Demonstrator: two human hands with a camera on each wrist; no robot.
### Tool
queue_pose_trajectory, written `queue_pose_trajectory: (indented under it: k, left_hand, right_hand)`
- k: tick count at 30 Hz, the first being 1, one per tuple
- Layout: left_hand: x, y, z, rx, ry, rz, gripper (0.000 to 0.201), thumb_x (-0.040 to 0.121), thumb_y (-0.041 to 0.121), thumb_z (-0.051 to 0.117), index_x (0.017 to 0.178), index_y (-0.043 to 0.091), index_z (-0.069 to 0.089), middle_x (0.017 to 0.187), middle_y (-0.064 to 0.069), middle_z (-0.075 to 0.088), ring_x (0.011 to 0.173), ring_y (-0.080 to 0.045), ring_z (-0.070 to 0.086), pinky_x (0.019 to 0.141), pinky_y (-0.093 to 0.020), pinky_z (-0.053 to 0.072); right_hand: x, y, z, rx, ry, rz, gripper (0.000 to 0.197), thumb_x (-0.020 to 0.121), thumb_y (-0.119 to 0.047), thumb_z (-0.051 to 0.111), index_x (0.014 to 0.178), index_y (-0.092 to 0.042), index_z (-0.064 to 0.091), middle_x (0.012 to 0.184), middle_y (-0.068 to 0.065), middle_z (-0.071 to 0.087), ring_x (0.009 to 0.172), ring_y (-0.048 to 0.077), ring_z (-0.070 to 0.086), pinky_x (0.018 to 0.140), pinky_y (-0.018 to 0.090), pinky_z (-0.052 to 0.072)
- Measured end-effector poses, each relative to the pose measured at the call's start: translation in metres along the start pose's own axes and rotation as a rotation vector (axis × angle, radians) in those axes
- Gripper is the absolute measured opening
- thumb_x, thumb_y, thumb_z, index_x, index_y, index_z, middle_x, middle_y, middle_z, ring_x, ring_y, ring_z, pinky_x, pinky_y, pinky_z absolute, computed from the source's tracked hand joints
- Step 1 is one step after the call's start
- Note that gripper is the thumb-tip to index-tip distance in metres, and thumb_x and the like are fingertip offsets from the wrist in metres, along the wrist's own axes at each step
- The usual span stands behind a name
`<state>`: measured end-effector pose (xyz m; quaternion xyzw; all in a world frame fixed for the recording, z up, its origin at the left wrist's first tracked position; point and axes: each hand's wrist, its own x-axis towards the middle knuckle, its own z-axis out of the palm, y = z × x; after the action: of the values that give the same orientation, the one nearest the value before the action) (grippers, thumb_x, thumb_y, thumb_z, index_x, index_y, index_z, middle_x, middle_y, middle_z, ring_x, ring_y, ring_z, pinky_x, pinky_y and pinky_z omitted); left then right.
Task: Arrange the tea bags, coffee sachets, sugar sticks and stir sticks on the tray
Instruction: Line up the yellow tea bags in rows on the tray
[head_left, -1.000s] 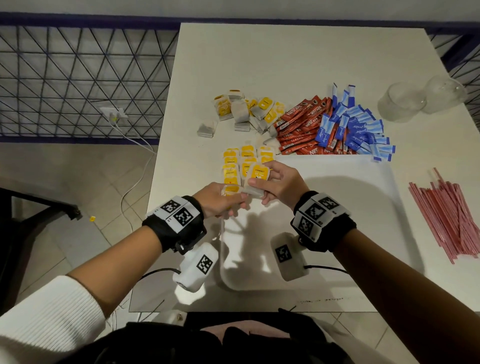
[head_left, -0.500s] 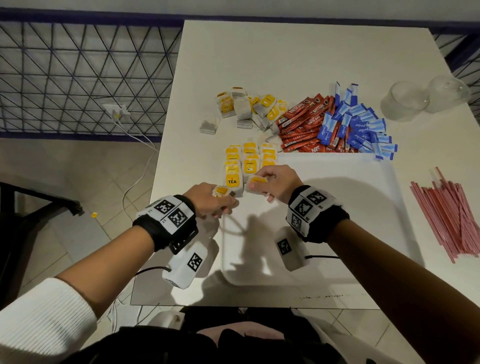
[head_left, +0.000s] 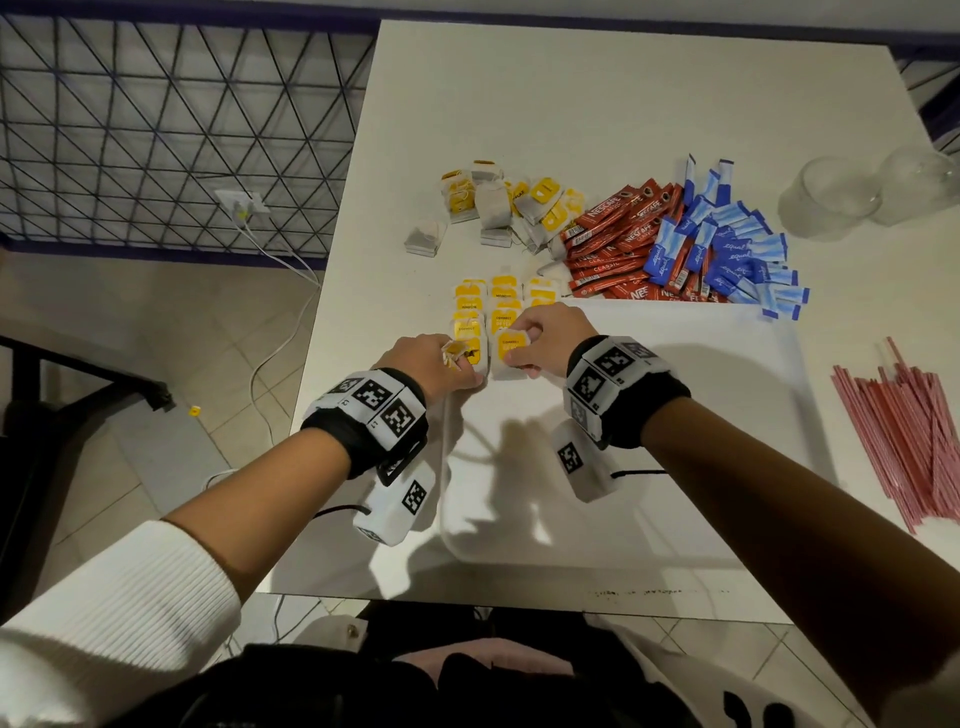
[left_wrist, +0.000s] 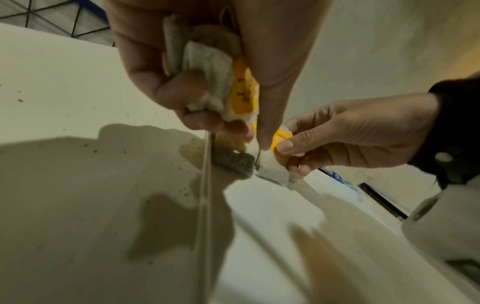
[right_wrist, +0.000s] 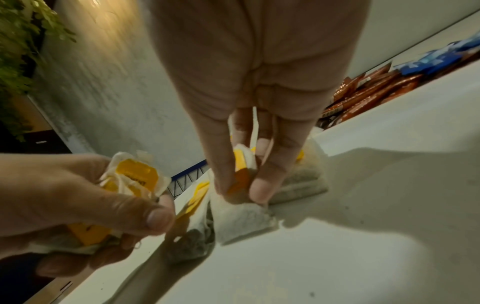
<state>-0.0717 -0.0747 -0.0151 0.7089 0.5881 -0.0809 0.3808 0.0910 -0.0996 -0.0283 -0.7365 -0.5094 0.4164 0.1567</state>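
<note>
- Right hand (head_left: 540, 338): pinches a yellow-tagged white paper tea bag (head_left: 511, 349), lowering it onto the white plastic tray (head_left: 675, 467) at its far-left corner.
- Left hand (head_left: 431, 364): clutches spare crumpled tea bags (left_wrist: 221, 82).
- Method, judged: lay flat, tag upward, flush beside the rows (head_left: 493, 306).

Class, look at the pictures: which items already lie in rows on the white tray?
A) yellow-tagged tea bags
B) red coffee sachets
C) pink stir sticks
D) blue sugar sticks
A: only the yellow-tagged tea bags lie in rows at the far left corner of the tray; the coffee sachets, sugar sticks and stir sticks lie on the table off it.
</note>
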Motion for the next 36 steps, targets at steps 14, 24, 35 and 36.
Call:
queue_pose_trajectory:
  k: [14,24,35,36]
  left_hand:
    - [0.009,0.007,-0.004,0.365,-0.046,0.021,0.057,0.083,0.048,0.062,0.129,0.019,0.046,0.126,-0.008,0.054,0.114,-0.028,0.052,0.086,-0.032,0.041]
    - [0.015,0.005,-0.007,0.401,-0.084,0.069,0.048,0.082,0.049,0.062,0.117,0.017,0.051,0.116,-0.008,0.058,0.107,-0.028,0.055,0.083,-0.034,0.042]
    - [0.020,0.006,-0.009,0.441,-0.104,0.103,0.055,0.082,0.048,0.063,0.128,0.021,0.047,0.124,-0.008,0.055,0.113,-0.029,0.053,0.087,-0.033,0.042]
    - [0.020,0.006,-0.010,0.433,-0.106,0.102,0.056,0.081,0.049,0.064,0.127,0.021,0.048,0.124,-0.008,0.056,0.113,-0.029,0.053,0.087,-0.033,0.042]
  right_hand:
    - [-0.003,-0.002,0.014,0.037,0.183,-0.021,0.027,0.082,-0.008,0.066,0.105,-0.009,0.051,0.086,0.000,0.042,0.082,0.029,0.057,0.078,0.040,0.051]
    - [-0.016,0.002,0.025,-0.318,-0.038,-0.139,0.018,0.088,-0.013,0.055,0.106,-0.009,0.052,0.098,0.002,0.033,0.088,0.022,0.042,0.085,0.033,0.039]
    - [-0.008,-0.001,0.022,-0.328,-0.001,-0.094,0.016,0.089,-0.013,0.051,0.105,-0.012,0.054,0.099,0.001,0.034,0.100,0.027,0.049,0.088,0.036,0.041]
    - [-0.008,-0.001,0.022,-0.327,0.001,-0.090,0.016,0.089,-0.014,0.051,0.105,-0.013,0.055,0.099,0.000,0.034,0.099,0.026,0.050,0.089,0.036,0.042]
